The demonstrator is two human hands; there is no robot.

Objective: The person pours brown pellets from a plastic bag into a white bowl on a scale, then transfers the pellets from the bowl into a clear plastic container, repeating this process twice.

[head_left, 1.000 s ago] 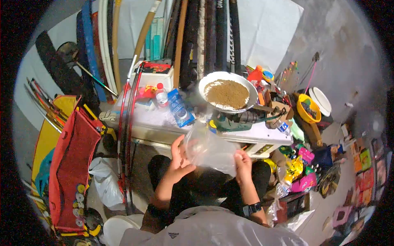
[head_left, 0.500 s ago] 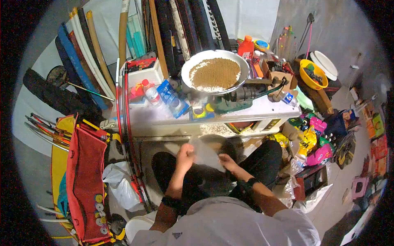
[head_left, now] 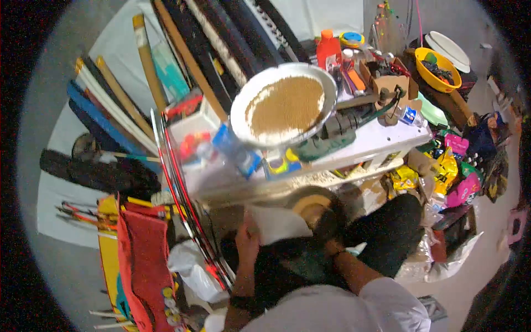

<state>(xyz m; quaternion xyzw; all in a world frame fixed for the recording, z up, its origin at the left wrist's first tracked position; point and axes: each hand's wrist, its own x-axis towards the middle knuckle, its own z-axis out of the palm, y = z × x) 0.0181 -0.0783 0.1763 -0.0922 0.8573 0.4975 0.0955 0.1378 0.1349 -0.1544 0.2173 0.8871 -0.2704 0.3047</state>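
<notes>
A translucent, whitish plastic bag (head_left: 281,224) is held at the lower centre of the frame, above the dark-trousered lap of a seated person. Its left edge is gripped by the left hand (head_left: 248,239), whose fingers are closed against the plastic. The right hand (head_left: 327,228) is lowered just right of the bag, beside a round tan-and-dark container (head_left: 310,206); it is blurred and in shadow, so how far it is open, and whether anything is held, cannot be told.

Above the hands, a pale table (head_left: 381,134) is seen slanting across the middle of the frame. On it, at upper centre, a wide white pan (head_left: 241,110) is filled with brown granules (head_left: 290,105). A blue packet (head_left: 237,150) is placed to the pan's lower left, and a red bottle (head_left: 328,52) to its upper right. A yellow basin (head_left: 442,84) is seen at upper right. At lower left, a long red case (head_left: 145,257) and a white plastic sack (head_left: 194,272) are separated from the hands by slender red rods (head_left: 176,176).
</notes>
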